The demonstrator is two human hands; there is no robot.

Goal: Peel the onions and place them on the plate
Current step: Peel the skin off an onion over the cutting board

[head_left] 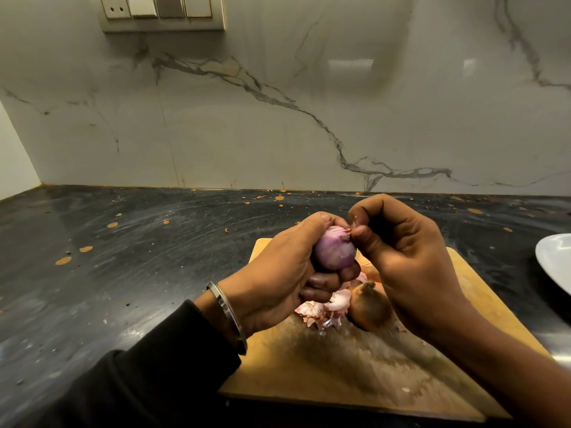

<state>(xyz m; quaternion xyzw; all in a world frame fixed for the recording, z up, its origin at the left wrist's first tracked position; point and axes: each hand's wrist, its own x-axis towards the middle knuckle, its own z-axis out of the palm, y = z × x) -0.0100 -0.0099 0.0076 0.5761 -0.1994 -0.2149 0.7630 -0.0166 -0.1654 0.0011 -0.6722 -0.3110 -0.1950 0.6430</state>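
Observation:
My left hand [278,273] grips a purple onion [333,251] above the wooden cutting board [355,372]; most of the onion's surface is bare and glossy. At the onion's top, my right hand [401,251] pinches a bit of skin between thumb and forefinger. An unpeeled brown onion [370,307] lies on the board under my hands, beside a heap of pink onion peels [321,310]. The white plate [556,261] shows only its left rim at the right edge of the view.
The board lies on a dark stone counter [123,257] speckled with orange spots. A marble-patterned wall [278,118] closes the back, with a switch panel [162,12] at the top left.

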